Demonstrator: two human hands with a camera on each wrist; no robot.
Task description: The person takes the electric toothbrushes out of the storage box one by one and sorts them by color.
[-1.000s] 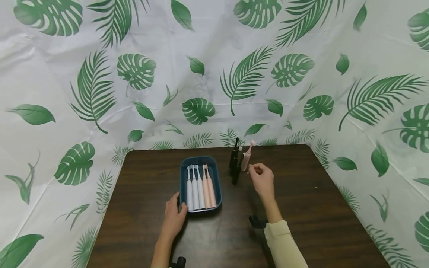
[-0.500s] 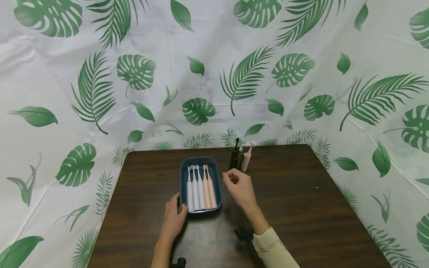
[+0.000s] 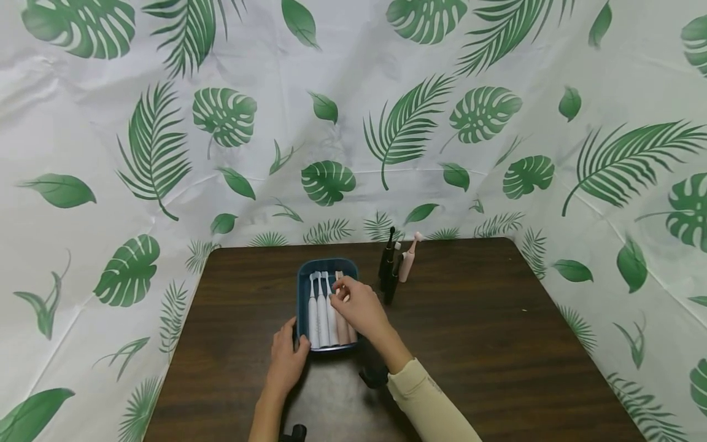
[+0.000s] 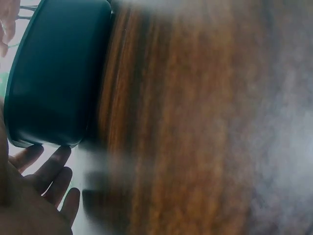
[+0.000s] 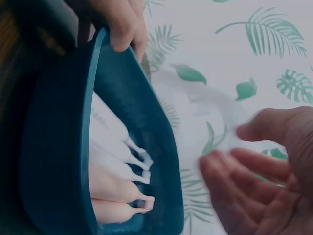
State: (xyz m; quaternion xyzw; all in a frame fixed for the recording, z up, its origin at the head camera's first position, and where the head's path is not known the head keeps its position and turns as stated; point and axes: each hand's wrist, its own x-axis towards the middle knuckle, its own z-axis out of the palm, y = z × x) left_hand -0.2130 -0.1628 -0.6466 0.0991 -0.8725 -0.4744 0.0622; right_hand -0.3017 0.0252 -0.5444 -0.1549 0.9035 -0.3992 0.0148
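A dark blue bin (image 3: 301, 307) rests on the table, holding several electric toothbrushes in a row, white ones (image 3: 313, 322) on the left and peach ones (image 3: 342, 333) on the right. My left hand (image 3: 287, 359) grips its near left corner, thumb over the rim and fingers along the outer wall. Over the bin hovers my right hand (image 3: 361, 312), thumb and fingers bent but apart, with nothing between them in the right wrist view. It partly covers the peach toothbrushes in the head view. From the left wrist, the bin's outer wall (image 4: 58, 73) shows with fingers against it.
To the bin's right stand black electric toothbrushes (image 3: 385, 261) and a pink one (image 3: 407, 265), upright and close together near the table's (image 3: 469, 319) back edge. A leaf-patterned white sheet (image 3: 265, 123) hangs behind and at both sides.
My right hand has moved left from beside the standing toothbrushes to above the bin. The left hand and the bin have stayed in place.
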